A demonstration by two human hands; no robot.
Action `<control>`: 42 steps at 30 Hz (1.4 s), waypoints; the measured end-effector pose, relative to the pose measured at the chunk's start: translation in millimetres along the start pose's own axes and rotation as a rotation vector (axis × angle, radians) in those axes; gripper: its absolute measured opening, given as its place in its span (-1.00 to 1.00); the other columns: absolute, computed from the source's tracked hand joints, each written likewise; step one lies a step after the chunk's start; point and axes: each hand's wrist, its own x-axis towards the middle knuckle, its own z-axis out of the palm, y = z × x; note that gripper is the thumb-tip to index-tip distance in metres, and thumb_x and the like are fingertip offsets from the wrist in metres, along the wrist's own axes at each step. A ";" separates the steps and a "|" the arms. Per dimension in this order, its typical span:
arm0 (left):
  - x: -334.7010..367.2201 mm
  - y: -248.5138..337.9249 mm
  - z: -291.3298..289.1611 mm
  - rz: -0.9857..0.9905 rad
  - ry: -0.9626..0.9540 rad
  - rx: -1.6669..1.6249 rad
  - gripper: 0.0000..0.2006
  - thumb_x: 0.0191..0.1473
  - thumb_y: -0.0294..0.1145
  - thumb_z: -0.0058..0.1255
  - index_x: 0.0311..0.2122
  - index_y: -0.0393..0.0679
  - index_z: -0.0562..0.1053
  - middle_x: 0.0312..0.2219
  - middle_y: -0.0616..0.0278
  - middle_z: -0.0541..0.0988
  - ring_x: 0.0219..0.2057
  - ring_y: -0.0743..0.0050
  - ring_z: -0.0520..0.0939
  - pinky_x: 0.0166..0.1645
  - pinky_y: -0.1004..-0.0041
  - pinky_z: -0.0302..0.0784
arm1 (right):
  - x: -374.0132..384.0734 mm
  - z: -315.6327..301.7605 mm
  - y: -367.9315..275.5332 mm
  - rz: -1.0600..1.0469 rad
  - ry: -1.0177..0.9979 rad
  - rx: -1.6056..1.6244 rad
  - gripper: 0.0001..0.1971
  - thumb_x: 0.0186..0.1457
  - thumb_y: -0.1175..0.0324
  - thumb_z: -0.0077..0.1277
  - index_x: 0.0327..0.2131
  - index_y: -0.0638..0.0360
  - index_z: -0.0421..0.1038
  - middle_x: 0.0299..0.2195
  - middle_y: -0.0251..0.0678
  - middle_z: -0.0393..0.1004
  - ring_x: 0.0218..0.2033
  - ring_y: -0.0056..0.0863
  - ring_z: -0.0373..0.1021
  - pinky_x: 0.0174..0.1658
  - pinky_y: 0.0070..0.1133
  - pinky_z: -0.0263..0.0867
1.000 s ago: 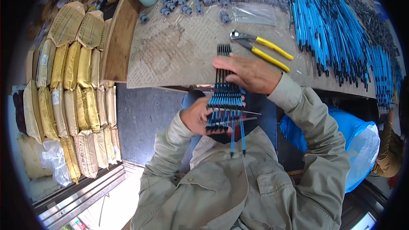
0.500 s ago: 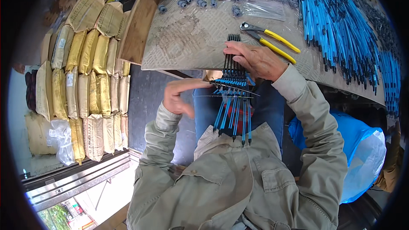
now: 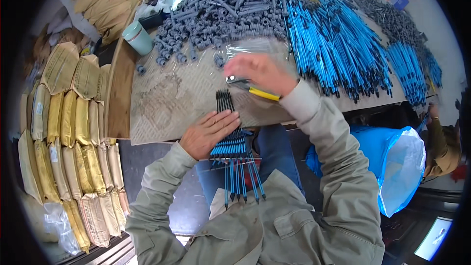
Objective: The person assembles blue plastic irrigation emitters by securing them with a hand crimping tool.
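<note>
My left hand [image 3: 210,132] lies flat, fingers outstretched, across a row of thin rods [image 3: 228,146] with black tops and blue lower parts. Their upper ends rest on the table near its front edge; the lower blue lengths hang over my lap. Thin crosswise strips pass through the row below the edge. To the right and farther in, my right hand [image 3: 262,72] is closed over pliers [image 3: 265,93], its fingers smeared by motion. The dark jaws point left. One yellow handle shows; the other is hidden.
Grey plastic fittings [image 3: 216,12] are heaped at the back. Blue rods with black ends [image 3: 338,44] lie piled to the right. A pale green cup [image 3: 138,38] stands by the wooden side board [image 3: 120,93]. Paper sacks [image 3: 68,118] are stacked left; a blue bag [image 3: 363,154] stands right.
My right hand has left the rods and moved to the pliers. My left hand has come up onto the rods from beside them. The view has shifted to the right and farther ahead.
</note>
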 end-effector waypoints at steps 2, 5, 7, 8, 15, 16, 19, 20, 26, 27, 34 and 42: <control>2.5 1.1 -6.3 -0.006 -0.004 -0.021 -0.24 -0.28 -0.34 0.05 0.16 -0.13 0.14 0.15 0.21 0.19 0.17 0.32 0.20 0.20 0.29 0.11 | 22.5 -40.9 3.5 0.100 0.134 -0.273 -0.87 -0.01 0.40 -0.02 -0.37 0.21 0.45 -0.38 -0.26 0.50 -0.31 -0.52 0.44 -0.24 -0.64 0.30; 4.1 4.4 -15.3 -0.035 0.003 -0.081 -0.40 -0.12 -0.40 -0.12 0.14 -0.11 0.18 0.14 0.25 0.21 0.17 0.35 0.21 0.20 0.32 0.13 | 41.8 -59.4 27.3 0.167 0.049 -0.704 -0.90 -0.08 0.38 0.02 -0.48 0.16 0.47 -0.43 -0.25 0.49 -0.34 -0.39 0.43 -0.25 -0.54 0.31; 6.3 3.6 -15.1 -0.053 0.015 -0.110 -0.48 -0.03 -0.44 -0.21 0.13 -0.11 0.20 0.13 0.26 0.22 0.16 0.37 0.22 0.20 0.34 0.14 | 46.6 -62.9 49.1 0.112 -0.093 -1.049 -0.90 -0.12 0.33 0.02 -0.54 0.11 0.47 -0.45 -0.21 0.48 -0.35 -0.24 0.40 -0.25 -0.42 0.32; 4.9 3.2 -13.7 -0.052 0.020 -0.127 -0.47 -0.04 -0.44 -0.20 0.12 -0.11 0.20 0.13 0.26 0.22 0.16 0.36 0.22 0.20 0.34 0.14 | 49.6 -64.8 50.9 0.097 -0.108 -1.053 -0.90 -0.12 0.33 0.02 -0.54 0.11 0.47 -0.45 -0.21 0.48 -0.35 -0.24 0.40 -0.25 -0.42 0.32; -1.2 1.9 -9.4 -0.037 0.042 -0.184 -0.44 -0.09 -0.47 -0.15 0.12 -0.13 0.20 0.14 0.23 0.21 0.17 0.34 0.21 0.21 0.32 0.13 | 47.3 -64.4 48.5 -0.014 0.014 -0.966 -0.95 -0.10 0.43 -0.01 -0.51 0.15 0.44 -0.50 -0.28 0.43 -0.36 -0.27 0.38 -0.30 -0.39 0.30; -0.7 2.1 -9.6 -0.033 0.046 -0.189 -0.44 -0.10 -0.48 -0.14 0.12 -0.13 0.20 0.14 0.23 0.21 0.17 0.34 0.21 0.21 0.32 0.13 | 45.7 -63.5 47.0 -0.015 0.011 -0.967 -0.95 -0.10 0.43 -0.01 -0.51 0.15 0.44 -0.50 -0.28 0.43 -0.36 -0.27 0.38 -0.30 -0.39 0.30; 0.3 2.3 -11.9 -0.030 0.042 -0.199 -0.43 -0.11 -0.48 -0.13 0.12 -0.15 0.20 0.14 0.21 0.21 0.17 0.33 0.21 0.21 0.32 0.13 | 40.6 -57.1 30.5 0.019 0.159 -1.004 -0.94 -0.07 0.42 -0.01 -0.50 0.16 0.43 -0.51 -0.29 0.43 -0.39 -0.28 0.40 -0.35 -0.43 0.31; 2.3 0.7 -11.5 -0.019 0.051 -0.195 -0.42 -0.13 -0.49 -0.12 0.12 -0.15 0.20 0.14 0.21 0.21 0.17 0.32 0.21 0.21 0.32 0.12 | 33.7 -51.8 17.3 0.026 0.159 -1.001 -0.94 -0.07 0.42 -0.01 -0.50 0.16 0.43 -0.51 -0.29 0.43 -0.39 -0.28 0.40 -0.35 -0.43 0.31; 1.9 0.2 -9.7 -0.023 0.042 -0.222 -0.38 -0.18 -0.52 -0.08 0.12 -0.16 0.21 0.13 0.19 0.22 0.17 0.30 0.22 0.21 0.30 0.13 | -41.4 19.5 -25.6 0.052 0.050 -0.554 -0.95 -0.02 0.41 0.00 -0.45 0.14 0.43 -0.48 -0.28 0.40 -0.46 -0.25 0.39 -0.40 -0.49 0.30; 3.1 0.5 -8.9 -0.022 0.035 -0.230 -0.38 -0.18 -0.52 -0.08 0.12 -0.16 0.21 0.13 0.19 0.22 0.17 0.30 0.22 0.21 0.30 0.13 | -50.2 26.8 -19.5 0.078 0.076 -0.678 -0.95 -0.02 0.42 0.00 -0.44 0.13 0.43 -0.49 -0.28 0.39 -0.47 -0.25 0.39 -0.41 -0.49 0.29; 2.7 5.3 -9.8 -0.043 0.063 -0.263 -0.38 -0.19 -0.53 -0.09 0.11 -0.17 0.21 0.13 0.18 0.22 0.16 0.29 0.23 0.21 0.29 0.13 | -61.2 10.6 -1.5 0.061 0.228 -0.820 -0.94 -0.02 0.40 0.01 -0.42 0.10 0.44 -0.50 -0.29 0.36 -0.50 -0.26 0.37 -0.45 -0.45 0.26; 5.1 1.7 -12.2 -0.040 0.056 -0.226 -0.43 -0.13 -0.46 -0.13 0.11 -0.17 0.22 0.12 0.18 0.23 0.16 0.29 0.23 0.20 0.28 0.14 | -55.7 7.4 4.5 0.036 0.224 -0.867 -0.91 -0.03 0.39 0.00 -0.39 0.04 0.46 -0.48 -0.33 0.36 -0.50 -0.30 0.38 -0.50 -0.45 0.24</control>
